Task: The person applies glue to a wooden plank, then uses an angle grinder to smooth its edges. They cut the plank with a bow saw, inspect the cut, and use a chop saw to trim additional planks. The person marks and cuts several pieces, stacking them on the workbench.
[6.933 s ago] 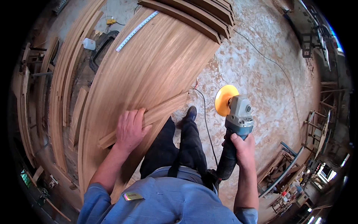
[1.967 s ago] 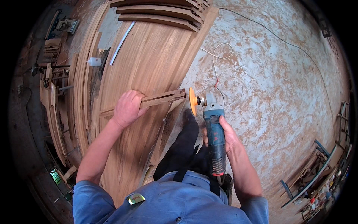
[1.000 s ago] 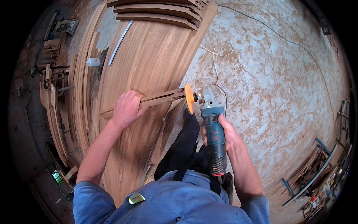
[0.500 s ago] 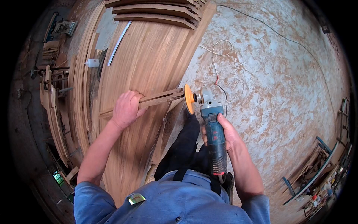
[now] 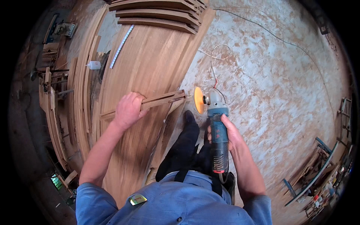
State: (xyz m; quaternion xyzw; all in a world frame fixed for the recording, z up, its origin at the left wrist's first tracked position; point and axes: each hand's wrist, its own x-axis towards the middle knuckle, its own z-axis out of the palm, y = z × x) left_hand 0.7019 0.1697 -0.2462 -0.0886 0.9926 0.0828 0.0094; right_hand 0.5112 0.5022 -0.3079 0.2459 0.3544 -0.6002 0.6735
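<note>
My left hand (image 5: 129,109) is closed around wooden strips (image 5: 163,99) that lie crosswise over a long wooden board (image 5: 138,71). Their right ends stick out past the board's edge. In my right hand (image 5: 229,131) is a blue angle grinder (image 5: 218,127), gripped by its body with the thumb near the switch. The grinder's yellow disc (image 5: 199,100) stands just right of the strip ends, with a small gap between them. Whether the disc is spinning I cannot tell.
Curved wooden pieces (image 5: 157,15) are stacked on the board's far end, near a white ruler (image 5: 122,47). A white bottle (image 5: 94,65) and long planks lie left. A cord (image 5: 213,69) trails over the stained floor (image 5: 270,82). Tools and a frame (image 5: 315,180) stand at right.
My right hand has drawn the grinder rightward, so the disc has come away from the strip ends. My left hand keeps its grip on the strips, almost unmoved.
</note>
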